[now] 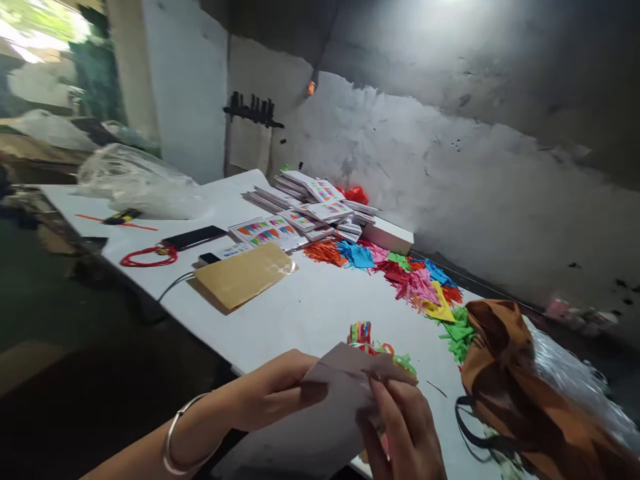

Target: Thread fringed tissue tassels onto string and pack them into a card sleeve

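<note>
Near the table's front edge I hold a pale sheet of paper or card (320, 427) in both hands. My left hand (273, 393), with a silver bangle on its wrist, is closed around the sheet's left side. At its right part the fingers of my right hand (405, 427) pinch it, and a crease or flap shows there. Just behind the sheet lie multicoloured paper strips (363, 333), partly hidden by it. A small pinkish bit shows below my right fingers; I cannot make out what it is.
Coloured fringed bundles (415, 283) line the wall side, beside stacked printed cards (320, 200). A brown envelope (245, 273), black phone (194, 237), red cord (149, 257), cutter (123, 217) and clear plastic bag (145, 183) lie left. A brown bag (525, 393) sits right.
</note>
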`<state>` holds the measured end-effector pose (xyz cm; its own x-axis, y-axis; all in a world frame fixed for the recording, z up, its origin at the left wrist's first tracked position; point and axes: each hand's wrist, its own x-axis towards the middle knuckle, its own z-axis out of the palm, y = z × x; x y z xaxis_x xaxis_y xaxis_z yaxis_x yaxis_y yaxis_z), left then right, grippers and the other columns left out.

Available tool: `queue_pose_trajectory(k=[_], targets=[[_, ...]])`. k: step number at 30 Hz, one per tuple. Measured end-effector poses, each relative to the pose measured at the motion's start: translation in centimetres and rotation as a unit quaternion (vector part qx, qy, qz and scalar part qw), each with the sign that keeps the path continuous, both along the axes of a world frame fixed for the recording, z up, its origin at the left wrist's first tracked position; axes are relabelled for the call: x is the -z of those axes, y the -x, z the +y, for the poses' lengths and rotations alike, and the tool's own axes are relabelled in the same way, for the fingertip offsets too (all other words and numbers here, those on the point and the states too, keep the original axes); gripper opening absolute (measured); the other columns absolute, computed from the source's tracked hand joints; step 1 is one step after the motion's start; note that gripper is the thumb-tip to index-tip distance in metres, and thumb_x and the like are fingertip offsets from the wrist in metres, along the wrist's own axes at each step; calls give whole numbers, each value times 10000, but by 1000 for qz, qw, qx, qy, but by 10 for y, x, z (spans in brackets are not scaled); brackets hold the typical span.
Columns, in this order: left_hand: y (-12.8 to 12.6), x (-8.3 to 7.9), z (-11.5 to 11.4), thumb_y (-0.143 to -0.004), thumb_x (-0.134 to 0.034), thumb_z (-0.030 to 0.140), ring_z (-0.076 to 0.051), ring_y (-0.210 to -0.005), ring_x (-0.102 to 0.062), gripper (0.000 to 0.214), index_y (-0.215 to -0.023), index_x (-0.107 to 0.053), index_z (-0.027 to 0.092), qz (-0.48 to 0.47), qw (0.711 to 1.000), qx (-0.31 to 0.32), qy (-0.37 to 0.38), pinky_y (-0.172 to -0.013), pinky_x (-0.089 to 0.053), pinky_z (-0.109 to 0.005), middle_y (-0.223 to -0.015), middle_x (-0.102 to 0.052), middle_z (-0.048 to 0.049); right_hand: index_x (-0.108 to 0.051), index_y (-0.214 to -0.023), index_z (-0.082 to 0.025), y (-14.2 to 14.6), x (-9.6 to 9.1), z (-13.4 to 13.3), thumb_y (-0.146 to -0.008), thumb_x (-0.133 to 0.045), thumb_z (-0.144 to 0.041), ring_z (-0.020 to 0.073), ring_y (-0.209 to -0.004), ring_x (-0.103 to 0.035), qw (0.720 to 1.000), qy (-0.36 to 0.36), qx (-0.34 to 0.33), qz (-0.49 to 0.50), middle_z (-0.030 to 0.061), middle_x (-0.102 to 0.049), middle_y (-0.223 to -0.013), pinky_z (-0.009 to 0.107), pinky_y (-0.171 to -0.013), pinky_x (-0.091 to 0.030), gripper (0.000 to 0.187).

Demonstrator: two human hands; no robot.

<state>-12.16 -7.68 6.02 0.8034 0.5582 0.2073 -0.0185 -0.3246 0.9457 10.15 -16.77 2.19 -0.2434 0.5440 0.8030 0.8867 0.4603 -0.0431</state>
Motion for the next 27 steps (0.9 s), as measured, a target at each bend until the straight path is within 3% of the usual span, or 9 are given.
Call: queue_pose_trajectory(k=[4, 7, 10, 12, 14, 18, 19, 22, 27], targets=[[-33, 21, 6, -944, -535, 484, -166, -664, -505, 384, -947, -743, 161, 22, 999, 31, -22, -619, -397, -234, -737, -634, -22, -554, -1198, -246, -19, 9, -17, -843, -610, -161, 233, -937, -679, 981, 138, 32, 132, 71, -692, -1041, 327, -771, -568, 369], [-50, 42, -1, -852, -679, 444, -217, -816, -624, 456, -1252, -651, 227, -28, 999, -36, 1, -720, -486, -254, -974, -728, -47, -535, -1214, -251, -32, 2, -21, -758, -564, -96, 199, -905, -694, 945, 247, 18, 216, 35, -709, -1034, 274, -760, -552, 483], [-56, 65, -8, -776, -773, 372, -257, -981, -657, 699, -1419, -509, 301, -18, 992, -113, -60, -852, -516, -290, -1177, -719, -59, -600, -923, -235, -45, -19, -21, -781, -593, -150, 167, -775, -655, 911, 328, -2, 251, 0, -684, -865, 236, -678, -497, 166], [-56, 77, -12, -822, -728, 362, -235, -877, -685, 554, -1351, -577, 294, 2, 986, -131, -99, -800, -543, -277, -1051, -756, -41, -573, -773, -219, -52, -34, -20, -769, -625, -183, 153, -741, -599, 886, 383, -16, 262, -9, -631, -800, 226, -656, -456, 64], [-56, 87, -14, -865, -684, 364, -213, -799, -702, 441, -1292, -619, 276, -10, 981, -147, -123, -762, -566, -267, -967, -768, -28, -622, -843, -207, -59, -42, -19, -727, -686, -215, 164, -801, -593, 823, 484, -57, 290, -2, -640, -856, 233, -704, -456, 133], [-60, 99, -19, -888, -691, 403, -229, -976, -721, 446, -1304, -609, 266, -30, 967, -158, -199, -856, -585, -275, -1160, -742, -70, -684, -1039, -200, -74, -30, -14, -666, -805, -347, 207, -917, -622, 605, 691, -172, 356, 3, -683, -918, 273, -816, -478, 420], [-61, 100, -21, -907, -671, 405, -237, -1019, -711, 462, -1342, -585, 274, -17, 962, -156, -224, -881, -586, -292, -1202, -727, -79, -698, -993, -189, -77, -24, -13, -664, -810, -385, 202, -886, -618, 587, 709, -168, 354, 0, -678, -878, 268, -799, -476, 400], [-60, 102, -30, -952, -608, 364, -293, -1227, -606, 615, -1521, -381, 309, 40, 943, -143, -297, -1026, -530, -424, -1382, -618, -107, -717, -904, -161, -77, -16, -13, -689, -792, -452, 175, -804, -585, 614, 710, -129, 319, 0, -663, -820, 232, -710, -450, 369], [-50, 97, -40, -906, -650, 486, -346, -1339, -513, 918, -1604, -89, 283, 85, 943, -77, -314, -1085, -478, -448, -1523, -462, -163, -658, -1246, -186, -57, -38, -23, -778, -672, -273, 196, -921, -628, 667, 677, -189, 249, 46, -712, -1081, 220, -748, -482, 476]])
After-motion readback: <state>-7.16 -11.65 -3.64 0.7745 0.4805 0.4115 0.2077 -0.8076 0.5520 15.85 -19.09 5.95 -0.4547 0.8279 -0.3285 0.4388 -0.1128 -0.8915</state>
